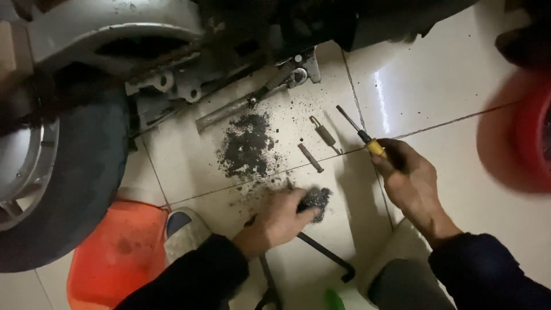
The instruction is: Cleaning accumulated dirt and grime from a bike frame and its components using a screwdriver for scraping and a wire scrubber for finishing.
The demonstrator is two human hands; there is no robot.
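- Red basin (531, 135) at right, contents out of view.
- Right hand (410, 178) fingers wrapped around yellow-handled screwdriver (359, 133).
- Left hand (284, 218) fingers pinch dark grimy wad (317, 201) against tiled floor (436, 86).

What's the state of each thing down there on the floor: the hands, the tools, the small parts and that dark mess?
left hand: closed on a dark grimy part, pressed to the floor
right hand: gripping a screwdriver, tip raised toward the vehicle
spring: lying loose on the tile
small rod: lying loose beside it
dark grit: scattered over the tile
black bent bar: lying flat
tyre: resting on the floor
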